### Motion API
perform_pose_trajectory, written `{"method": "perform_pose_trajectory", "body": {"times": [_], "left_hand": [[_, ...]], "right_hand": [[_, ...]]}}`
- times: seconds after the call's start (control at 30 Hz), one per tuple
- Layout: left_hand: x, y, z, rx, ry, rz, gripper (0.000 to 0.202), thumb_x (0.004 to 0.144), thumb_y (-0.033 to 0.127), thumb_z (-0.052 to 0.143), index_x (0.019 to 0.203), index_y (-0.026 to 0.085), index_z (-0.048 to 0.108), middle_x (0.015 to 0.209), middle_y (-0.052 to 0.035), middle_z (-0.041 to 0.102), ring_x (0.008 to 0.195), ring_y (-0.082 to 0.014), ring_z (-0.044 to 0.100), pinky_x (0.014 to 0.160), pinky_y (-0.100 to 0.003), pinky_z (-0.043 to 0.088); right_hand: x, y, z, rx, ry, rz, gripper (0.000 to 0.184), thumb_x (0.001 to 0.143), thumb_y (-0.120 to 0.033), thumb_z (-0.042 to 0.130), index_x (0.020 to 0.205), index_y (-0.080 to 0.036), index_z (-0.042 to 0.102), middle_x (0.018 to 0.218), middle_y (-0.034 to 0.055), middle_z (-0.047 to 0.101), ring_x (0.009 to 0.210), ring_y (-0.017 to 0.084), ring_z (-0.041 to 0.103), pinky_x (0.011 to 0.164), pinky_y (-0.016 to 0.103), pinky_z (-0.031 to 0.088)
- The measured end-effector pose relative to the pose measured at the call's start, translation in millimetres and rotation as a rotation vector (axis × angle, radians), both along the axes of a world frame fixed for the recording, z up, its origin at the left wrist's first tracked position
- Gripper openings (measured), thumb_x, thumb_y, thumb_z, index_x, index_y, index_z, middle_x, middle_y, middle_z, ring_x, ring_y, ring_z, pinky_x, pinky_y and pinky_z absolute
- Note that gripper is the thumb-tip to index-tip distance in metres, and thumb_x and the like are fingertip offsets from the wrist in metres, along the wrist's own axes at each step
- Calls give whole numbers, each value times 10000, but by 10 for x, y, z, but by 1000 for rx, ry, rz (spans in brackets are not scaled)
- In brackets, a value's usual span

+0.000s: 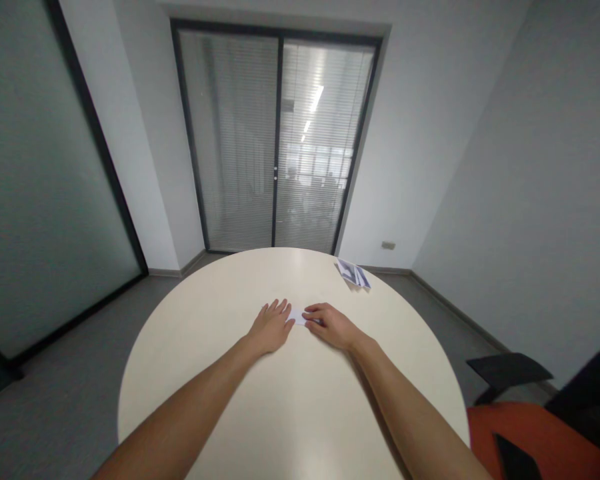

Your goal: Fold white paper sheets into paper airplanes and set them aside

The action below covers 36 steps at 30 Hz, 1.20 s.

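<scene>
A small white piece of paper (pixel 297 315) lies flat on the round cream table (pixel 220 313), near its middle. My left hand (pixel 271 326) rests flat on the paper's left part, fingers stretched out and together. My right hand (pixel 330 324) lies on the paper's right end, its fingers bent and pressing down on the edge. Most of the paper is hidden under both hands.
A small stack of printed sheets (pixel 353 273) sits at the table's far right edge. An orange chair (pixel 535 443) with a black armrest (pixel 509 370) stands at the lower right. Glass doors with blinds (pixel 277 140) face me across the room.
</scene>
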<state>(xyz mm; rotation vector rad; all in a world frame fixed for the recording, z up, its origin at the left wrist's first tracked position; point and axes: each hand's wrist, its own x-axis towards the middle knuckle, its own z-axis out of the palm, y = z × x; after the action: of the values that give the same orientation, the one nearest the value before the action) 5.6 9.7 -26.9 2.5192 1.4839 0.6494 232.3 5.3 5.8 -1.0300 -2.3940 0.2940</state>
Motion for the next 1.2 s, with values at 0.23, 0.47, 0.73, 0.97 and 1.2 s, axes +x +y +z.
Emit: {"method": "perform_pose_trajectory", "body": {"times": [0.23, 0.47, 0.73, 0.97, 1.2], "left_hand": [[-62, 59, -1, 21, -41, 114, 422, 954, 392, 470, 1301, 192, 604, 1479, -182, 486, 1398, -371, 403, 1126, -581, 287], [-134, 68, 128, 81, -43, 91, 351, 924, 383, 542, 1159, 151, 664, 1275, -182, 638, 1219, -318, 564, 1071, -453, 391], [-88, -13, 280, 117, -128, 108, 255, 859, 289, 649, 1091, 184, 650, 1066, -108, 690, 1029, -276, 607, 941, -401, 446], [-72, -69, 329, 210, -71, 159, 352, 870, 320, 656, 1197, 192, 637, 1229, -86, 664, 1126, -285, 552, 960, -414, 430], [-54, -87, 358, 343, -47, 130, 208, 885, 316, 640, 1071, 236, 687, 1076, -53, 712, 1062, -264, 592, 1166, -525, 200]], "right_hand": [[46, -14, 11, -17, -15, -47, 316, 914, -326, 573, 1162, -215, 734, 1229, 119, 690, 1101, 254, 636, 956, 371, 490], [194, -26, 55, -42, -1, -133, 397, 864, -339, 633, 1220, -172, 682, 1076, 115, 720, 937, 247, 650, 886, 368, 492], [202, -8, 74, -38, 69, -189, 373, 832, -272, 663, 1193, -174, 665, 1118, 100, 649, 942, 208, 631, 902, 335, 485], [211, 48, 98, 20, 110, -188, 246, 808, -165, 663, 1048, -209, 684, 1073, 62, 675, 989, 204, 616, 900, 335, 466], [151, -10, 121, 57, 58, -193, 318, 842, -171, 623, 1157, -216, 641, 1015, 60, 696, 929, 200, 625, 857, 320, 467]]}}
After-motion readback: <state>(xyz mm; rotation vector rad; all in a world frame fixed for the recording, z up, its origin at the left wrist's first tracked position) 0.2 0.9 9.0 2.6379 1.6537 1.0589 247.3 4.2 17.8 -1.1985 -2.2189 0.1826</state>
